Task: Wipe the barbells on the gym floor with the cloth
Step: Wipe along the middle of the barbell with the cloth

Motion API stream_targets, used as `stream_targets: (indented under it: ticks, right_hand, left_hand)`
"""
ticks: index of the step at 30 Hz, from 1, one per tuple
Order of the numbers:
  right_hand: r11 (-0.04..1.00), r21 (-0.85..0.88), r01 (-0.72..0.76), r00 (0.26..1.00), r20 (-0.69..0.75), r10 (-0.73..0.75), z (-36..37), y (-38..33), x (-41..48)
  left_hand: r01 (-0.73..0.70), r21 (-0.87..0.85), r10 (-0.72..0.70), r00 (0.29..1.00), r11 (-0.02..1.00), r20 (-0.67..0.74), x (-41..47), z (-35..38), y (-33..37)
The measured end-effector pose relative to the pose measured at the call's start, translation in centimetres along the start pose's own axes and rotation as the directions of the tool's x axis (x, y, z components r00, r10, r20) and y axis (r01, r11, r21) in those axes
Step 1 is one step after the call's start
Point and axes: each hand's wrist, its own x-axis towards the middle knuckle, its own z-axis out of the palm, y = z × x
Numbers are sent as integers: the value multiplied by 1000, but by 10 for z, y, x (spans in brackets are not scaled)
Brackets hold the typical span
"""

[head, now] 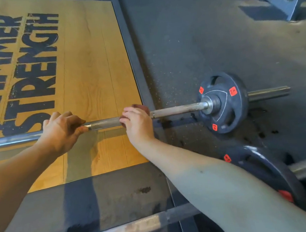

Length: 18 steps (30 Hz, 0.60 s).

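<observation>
Nearest item: near barbell (pixel 123 230), lying across the bottom of the view on the rubber floor (pixel 197 44). Its left end runs out of frame and its middle is hidden behind the right forearm. Patchy discolouration on the knurled section; whether rust or dirt cannot be told.

Near plate (pixel 265 168): dark, with red-orange labels, largely covered by the same forearm. A stub of sleeve shows at the right edge.

Far barbell (pixel 176 109): lies crosswise in mid-view, with the shaft over the wooden platform (pixel 89 66) and the loaded end over the rubber floor. The left end is cut off by the frame edge.

Far plate (pixel 223 102): dark, three grip holes, red-orange labels too small to read. It stands upright on the shaft, with bare sleeve beyond it.

Left hand (pixel 62 132): on the far barbell's shaft at the start of the knurling. Fingers (pixel 66 116) are curled over the top and the thumb closes underneath, gripping the bar. The fingertips are hidden behind the shaft.

Right hand (pixel 138 126): on the same shaft, near the left hand, bare knurling between them. Fingers (pixel 127 111) are bent round the cloth and bar together.

Cloth (pixel 141 107): reddish-brown, wrapped on the shaft under the right hand. Only a bunched edge shows past the knuckles.

Platform lettering: black block capitals, cut off at the left.

Metal frame (pixel 286 3): blue-grey, top right corner, only partly in view.
</observation>
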Motion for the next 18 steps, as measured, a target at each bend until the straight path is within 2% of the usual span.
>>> stream_targets:
  ticks: [2,4,8,11,14,18]
  right_hand:
    - [990,-9,142,986,88,-141,-20,18,-1]
    - [976,-29,217,972,96,-214,-48,52,-3]
    - [999,6,-43,998,-53,43,-124,113,-9]
    - [975,13,-220,957,-192,218,-149,134,-5]
    - [957,49,-286,901,-327,286,-122,118,-3]
    - [999,-11,-37,970,-241,33,-36,48,-9]
  left_hand:
    - [-23,-14,23,1000,1000,-3,0,0,-2]
    - [-34,-16,34,999,999,-6,-1,-1,-2]
    - [-23,-29,23,1000,999,-19,-5,2,1]
    - [-1,-26,0,1000,1000,-20,-8,2,4]
    - [9,-21,-9,1000,1000,-18,-9,4,2]
    - [10,-17,-10,999,1000,-40,-8,5,3]
